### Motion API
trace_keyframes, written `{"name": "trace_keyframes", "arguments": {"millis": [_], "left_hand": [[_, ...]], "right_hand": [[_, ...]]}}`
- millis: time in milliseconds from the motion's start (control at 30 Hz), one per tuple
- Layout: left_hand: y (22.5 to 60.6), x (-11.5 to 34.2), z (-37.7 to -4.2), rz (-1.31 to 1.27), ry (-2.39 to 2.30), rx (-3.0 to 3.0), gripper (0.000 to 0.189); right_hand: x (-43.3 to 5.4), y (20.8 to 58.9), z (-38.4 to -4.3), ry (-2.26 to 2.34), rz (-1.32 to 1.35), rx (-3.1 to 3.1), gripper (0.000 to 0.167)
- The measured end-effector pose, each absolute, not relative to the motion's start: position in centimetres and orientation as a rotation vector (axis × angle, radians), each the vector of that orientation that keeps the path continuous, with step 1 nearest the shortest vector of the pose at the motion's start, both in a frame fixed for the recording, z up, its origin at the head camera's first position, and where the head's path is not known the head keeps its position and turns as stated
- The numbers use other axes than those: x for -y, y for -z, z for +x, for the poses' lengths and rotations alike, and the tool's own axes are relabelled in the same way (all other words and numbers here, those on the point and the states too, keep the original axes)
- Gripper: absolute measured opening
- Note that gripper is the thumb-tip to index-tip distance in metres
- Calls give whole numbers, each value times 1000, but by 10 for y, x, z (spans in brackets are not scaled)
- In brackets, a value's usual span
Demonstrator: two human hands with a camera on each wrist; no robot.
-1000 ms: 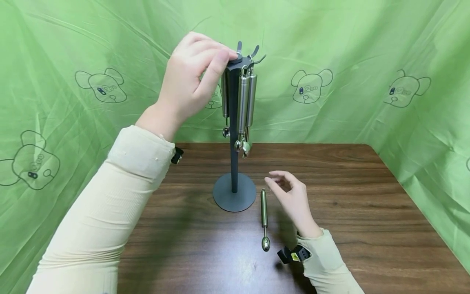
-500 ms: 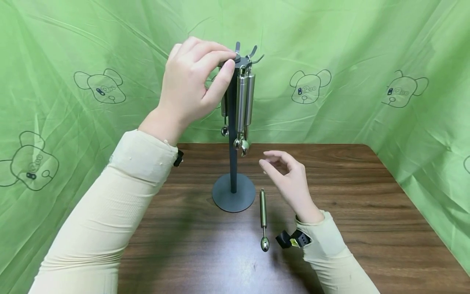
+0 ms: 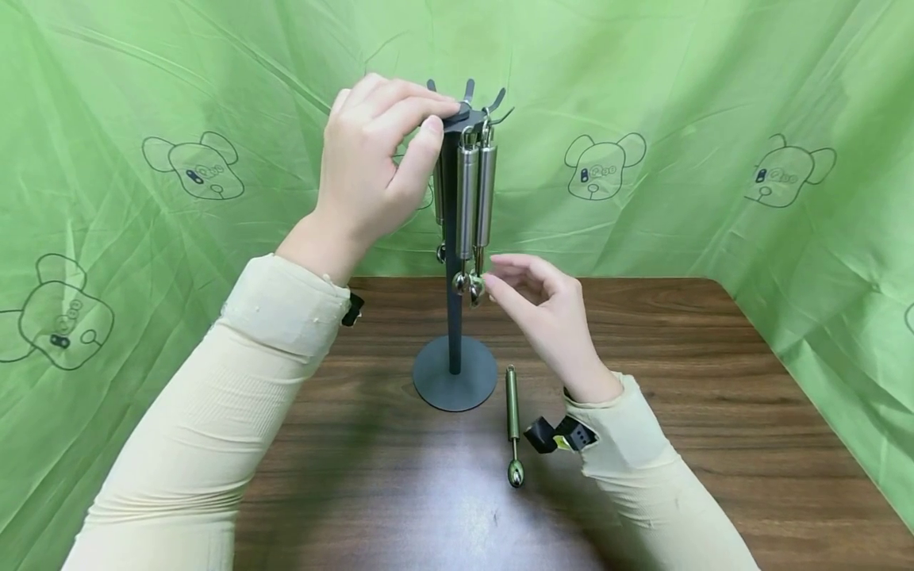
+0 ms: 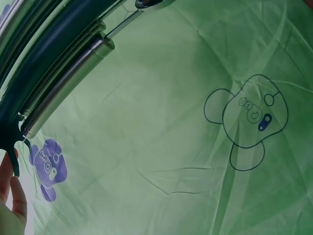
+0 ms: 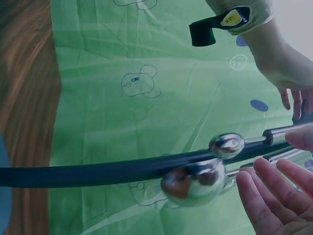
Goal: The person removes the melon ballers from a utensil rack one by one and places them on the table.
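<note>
A dark metal rotating stand [image 3: 455,321] stands upright with several hooks round its top. My left hand [image 3: 371,159] grips the top, and a hook lies between its fingers [image 4: 18,196] in the left wrist view. Two steel melon ballers [image 3: 466,202] hang side by side at the front right of the pole. Another hanging melon baller [image 3: 439,194] is partly hidden behind it. My right hand [image 3: 550,317] has thumb and fingers spread, fingertips right beside the lower ends of the hanging ones. One melon baller [image 3: 512,404] lies on the table, right of the stand's round base.
The brown wooden table [image 3: 678,444] ends at a green cloth backdrop [image 3: 678,103] printed with bear heads, which also closes off both sides. A black wrist camera [image 3: 560,434] sits on the right sleeve.
My right hand has risen from beside the lying melon baller to the hanging ones, moving up and left. The stand's top has turned slightly, while my left hand stays on it.
</note>
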State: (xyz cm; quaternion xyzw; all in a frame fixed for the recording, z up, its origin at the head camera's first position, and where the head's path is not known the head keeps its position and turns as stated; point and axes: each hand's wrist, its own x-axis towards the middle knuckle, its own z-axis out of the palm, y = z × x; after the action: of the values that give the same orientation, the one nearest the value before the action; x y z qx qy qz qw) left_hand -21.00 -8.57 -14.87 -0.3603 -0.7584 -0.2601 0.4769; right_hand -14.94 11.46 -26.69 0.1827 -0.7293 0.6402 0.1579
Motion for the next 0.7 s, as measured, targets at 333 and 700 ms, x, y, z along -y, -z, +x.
{"name": "trace_keyframes", "arguments": {"millis": [333, 700], "left_hand": [[148, 88, -210, -898, 670, 1876, 42], [146, 89, -213, -924, 687, 1891, 45]], "right_hand": [[-104, 246, -158, -1731, 570, 2118, 27], [-95, 239, -164, -1677, 569, 2130, 30]]}}
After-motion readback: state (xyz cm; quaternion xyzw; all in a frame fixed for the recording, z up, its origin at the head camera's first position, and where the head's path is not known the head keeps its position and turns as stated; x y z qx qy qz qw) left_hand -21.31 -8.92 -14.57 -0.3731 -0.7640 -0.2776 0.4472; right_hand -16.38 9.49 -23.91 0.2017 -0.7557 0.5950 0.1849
